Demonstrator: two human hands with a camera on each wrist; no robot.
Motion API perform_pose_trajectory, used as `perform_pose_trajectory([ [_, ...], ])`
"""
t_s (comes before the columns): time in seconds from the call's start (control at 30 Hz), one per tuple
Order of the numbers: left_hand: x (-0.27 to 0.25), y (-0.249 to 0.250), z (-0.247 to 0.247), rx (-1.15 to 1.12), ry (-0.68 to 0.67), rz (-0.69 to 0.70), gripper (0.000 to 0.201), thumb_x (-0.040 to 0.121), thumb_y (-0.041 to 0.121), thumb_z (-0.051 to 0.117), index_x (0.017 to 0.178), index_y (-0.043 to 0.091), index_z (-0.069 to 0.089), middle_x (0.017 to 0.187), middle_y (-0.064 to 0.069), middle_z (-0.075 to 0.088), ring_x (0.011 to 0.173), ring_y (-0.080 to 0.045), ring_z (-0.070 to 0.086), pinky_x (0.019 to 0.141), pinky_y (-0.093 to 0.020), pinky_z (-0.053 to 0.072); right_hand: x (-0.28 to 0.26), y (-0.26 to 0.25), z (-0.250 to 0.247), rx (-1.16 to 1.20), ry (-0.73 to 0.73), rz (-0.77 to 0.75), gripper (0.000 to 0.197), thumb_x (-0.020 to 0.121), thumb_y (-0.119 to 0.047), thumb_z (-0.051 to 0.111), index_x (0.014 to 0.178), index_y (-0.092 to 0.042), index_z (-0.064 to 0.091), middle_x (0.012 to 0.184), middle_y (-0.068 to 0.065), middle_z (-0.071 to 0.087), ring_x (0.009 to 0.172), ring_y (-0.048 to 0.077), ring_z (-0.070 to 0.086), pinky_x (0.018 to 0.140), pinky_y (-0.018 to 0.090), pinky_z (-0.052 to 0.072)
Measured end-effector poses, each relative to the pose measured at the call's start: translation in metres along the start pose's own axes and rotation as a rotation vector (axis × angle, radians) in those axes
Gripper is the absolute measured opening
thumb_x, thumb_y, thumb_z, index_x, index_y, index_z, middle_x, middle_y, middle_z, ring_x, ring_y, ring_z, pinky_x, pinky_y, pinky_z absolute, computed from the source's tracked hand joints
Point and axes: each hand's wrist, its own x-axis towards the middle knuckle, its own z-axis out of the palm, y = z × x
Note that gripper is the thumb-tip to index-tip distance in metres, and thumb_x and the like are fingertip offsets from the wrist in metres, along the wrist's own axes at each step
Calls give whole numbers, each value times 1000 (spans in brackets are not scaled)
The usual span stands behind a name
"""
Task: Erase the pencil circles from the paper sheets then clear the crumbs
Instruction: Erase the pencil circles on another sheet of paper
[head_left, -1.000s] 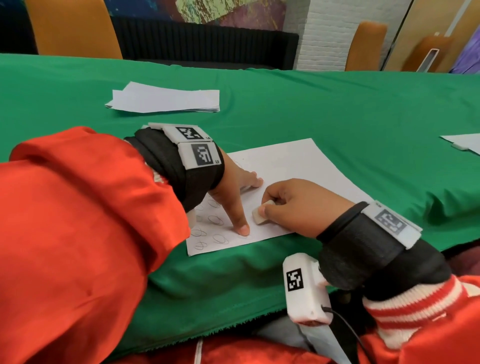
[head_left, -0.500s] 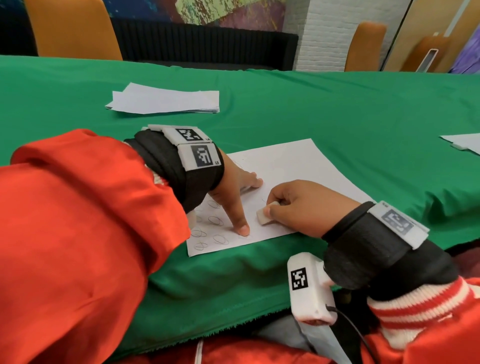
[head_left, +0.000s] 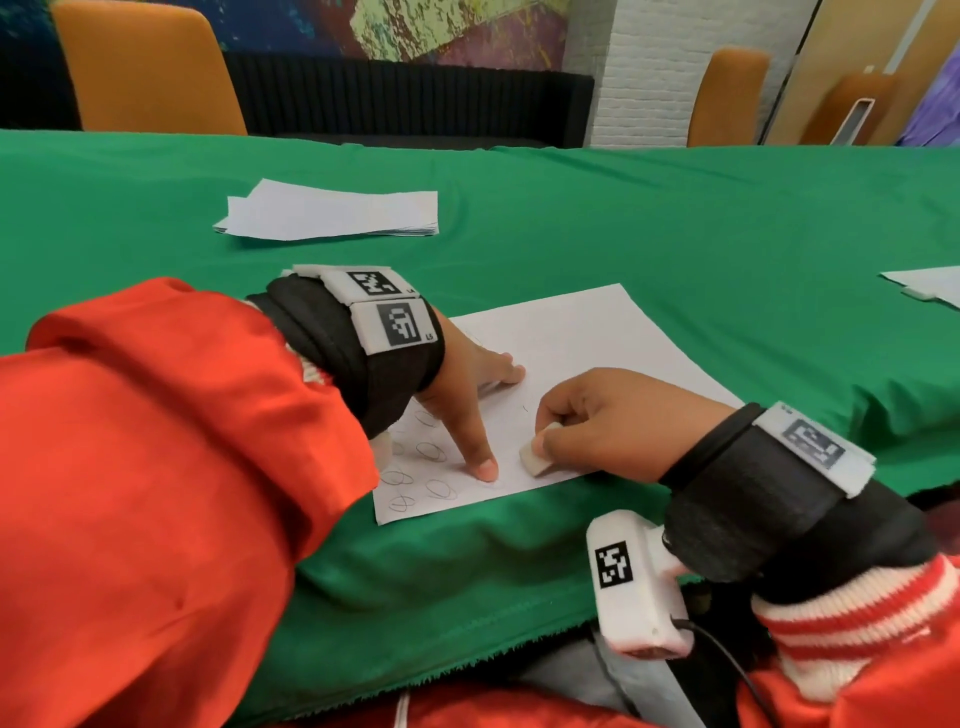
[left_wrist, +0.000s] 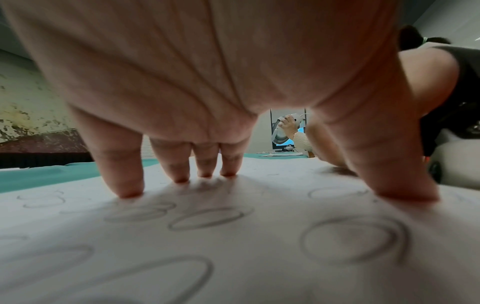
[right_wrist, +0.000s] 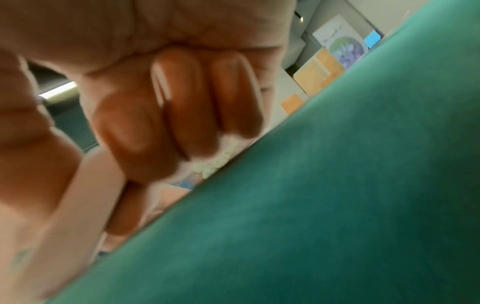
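A white paper sheet (head_left: 582, 332) lies on the green tablecloth near the front edge, with several pencil circles (head_left: 431, 451) on its left part. My left hand (head_left: 467, 384) presses it flat with spread straight fingers; in the left wrist view the fingertips (left_wrist: 128, 190) and thumb stand on the sheet (left_wrist: 233, 267) among the circles (left_wrist: 207, 218). My right hand (head_left: 597, 421) pinches a small white eraser (head_left: 535, 457) held against the paper just right of the left thumb. The right wrist view is blurred, with curled fingers (right_wrist: 182, 107) around the eraser (right_wrist: 85, 195).
A stack of white sheets (head_left: 332, 213) lies further back on the left. Another sheet (head_left: 930, 283) with a small white block sits at the right edge. Orange chairs (head_left: 150, 67) stand behind the table. The cloth's front edge (head_left: 467, 670) hangs close to my body.
The right hand with the eraser has shifted slightly right and back along the paper, in a rubbing stroke. The left hand has stayed pressed on the sheet.
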Motion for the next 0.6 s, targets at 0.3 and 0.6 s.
perform_pose_trajectory([
  [0.3, -6, 2, 1, -21, 37, 15, 108, 75, 52, 71, 152, 25, 1, 159, 8, 2, 145, -12, 10, 118, -33, 10, 5, 10, 1, 63, 30, 32, 24, 82, -30, 65, 66, -18, 53, 53, -7, 47, 51, 6, 41, 53, 21, 34],
  [0.6, -31, -15, 12, -36, 13, -61, 98, 78, 54, 67, 152, 32, 6, 158, 13, 6, 145, -10, 12, 116, -29, 11, 7, 17, 6, 126, 57, 4, 18, 83, -29, 64, 71, -18, 56, 55, -8, 47, 50, 6, 40, 52, 21, 32],
])
